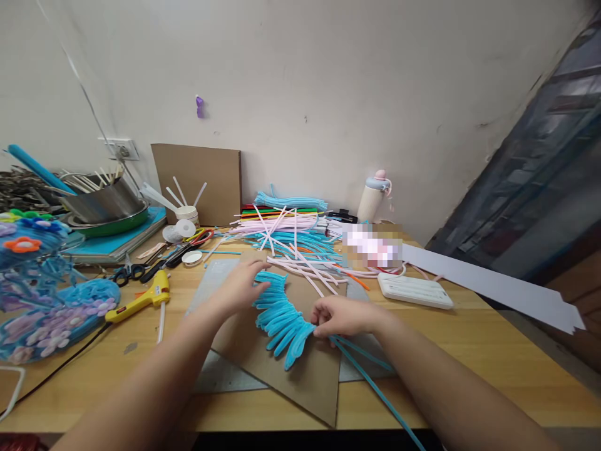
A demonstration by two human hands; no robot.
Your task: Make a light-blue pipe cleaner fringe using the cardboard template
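Note:
A fringe of looped, fuzzy bright-blue pipe cleaners point(282, 316) curves in an arc over a brown cardboard sheet point(307, 388). At its upper left end, my left hand point(241, 287) has the edge between thumb and fingers. My right hand point(345, 316) is closed in a pinch on the lower right end. From beneath the right hand, two long blue pipe cleaner tails point(370, 382) run toward the table's front edge. Under the cardboard lies a grey mat point(235, 374).
Pink and blue pipe cleaners point(291, 235) are heaped behind the cardboard. Left are a yellow glue gun point(145, 299), black scissors point(129, 272) and a blue flower-covered craft point(61, 319). A bottle point(373, 197), white box point(416, 290) and white strip point(488, 282) lie right.

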